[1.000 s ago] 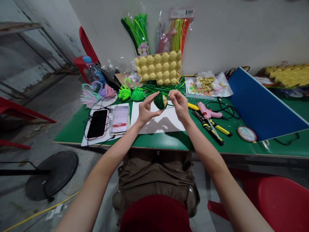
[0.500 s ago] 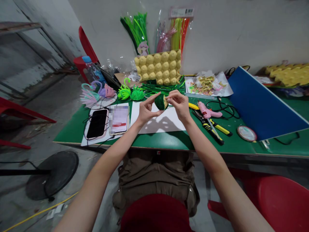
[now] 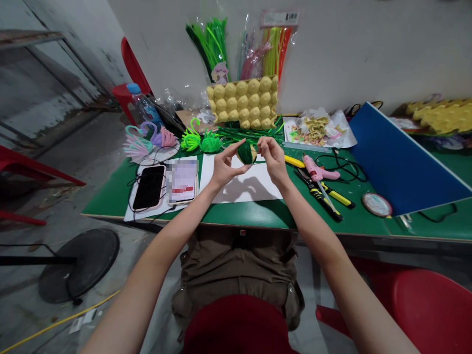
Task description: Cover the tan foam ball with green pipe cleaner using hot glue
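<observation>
Above the white paper [image 3: 243, 189], my left hand [image 3: 225, 167] holds a small yellow egg-carton cup [image 3: 253, 153] between thumb and fingers. Dark green pipe cleaner [image 3: 244, 153] is wrapped around much of the cup, with some yellow showing on its right side. Just to the right, my right hand [image 3: 272, 156] is closed in a pinch, slightly apart from the cup. What its fingertips grip is too small to make out. Loose dark green pipe cleaners [image 3: 250, 134] lie behind the hands, in front of a yellow egg carton [image 3: 243, 102].
Left stand two phones [image 3: 149, 188], pastel and green pipe-cleaner swans [image 3: 191, 140] and a water bottle [image 3: 143, 105]. Right lie a yellow-handled tool [image 3: 294, 161], a pink glue gun [image 3: 317, 171], pliers [image 3: 326, 199], a tape roll [image 3: 376, 204], scraps [image 3: 315, 129] and a leaning blue board [image 3: 405, 162].
My right hand has drawn slightly away from the cup. The cup has turned in my left hand, so more of its green wrapping faces me and less yellow shows.
</observation>
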Demonstrator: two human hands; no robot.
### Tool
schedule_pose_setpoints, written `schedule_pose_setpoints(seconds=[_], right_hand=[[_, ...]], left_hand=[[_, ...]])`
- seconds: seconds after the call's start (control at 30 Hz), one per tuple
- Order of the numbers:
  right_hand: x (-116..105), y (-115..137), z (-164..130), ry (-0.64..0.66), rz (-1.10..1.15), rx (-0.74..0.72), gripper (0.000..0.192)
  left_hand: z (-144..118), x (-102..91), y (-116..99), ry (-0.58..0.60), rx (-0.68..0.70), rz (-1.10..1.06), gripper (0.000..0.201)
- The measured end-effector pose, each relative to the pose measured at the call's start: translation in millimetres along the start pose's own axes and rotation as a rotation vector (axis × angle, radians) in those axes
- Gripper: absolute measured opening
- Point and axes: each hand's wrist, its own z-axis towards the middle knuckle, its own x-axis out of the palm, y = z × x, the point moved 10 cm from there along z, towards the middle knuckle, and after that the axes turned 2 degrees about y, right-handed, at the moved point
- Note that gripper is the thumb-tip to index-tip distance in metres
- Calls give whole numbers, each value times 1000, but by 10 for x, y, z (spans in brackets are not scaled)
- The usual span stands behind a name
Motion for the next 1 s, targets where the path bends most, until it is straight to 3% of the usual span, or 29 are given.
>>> schedule_pose_setpoints(seconds=[0.27,0.4,0.57,0.7,0.9,1.0], right_hand=[[-95,-32,75,30,226,22,51],[-101,23,57,35,40,22,53],[-26,9,34,164,-272,63,52],[-20,-25,51,223,-125,113,53],[-221,10,140,13,249,24,54],[-398,-115,157,-131,316,75,51]], left_hand=[[11,-63,102,-62,-68,-131,80],[18,-106,124,-125,-130,-273,79],[44,-116,70,-127,-108,-273,75],[51,-128,68,-134,-101,-245,75],[49,-114,65,-129,-97,-224,73],[42,-117,78,-136,-100,-198,76]])
